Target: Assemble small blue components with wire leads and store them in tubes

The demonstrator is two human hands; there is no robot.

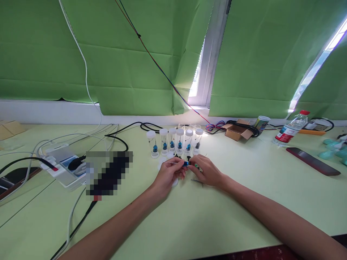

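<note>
Between my two hands is a small blue part [185,163] with a dark end; its exact kind is too small to make out. My left hand [166,176] pinches its left side, and a thin pale wire or rod [170,162] runs out past the fingers. From the right, the fingertips of my right hand [206,171] close on the dark end. Just beyond stand several clear capped tubes [179,142], most with a blue piece inside. Small black parts [177,156] lie in front of them. A thin metal tool [197,181] rests below my right hand. A white disc [175,182] is partly hidden by my left hand.
On the left are a white power strip [65,173], cables and a pixelated dark object [110,175]. An open cardboard box [238,130], a can [261,125], a bottle [291,128] and a dark red flat case [313,161] lie to the right. Green blinds [141,72] hang behind.
</note>
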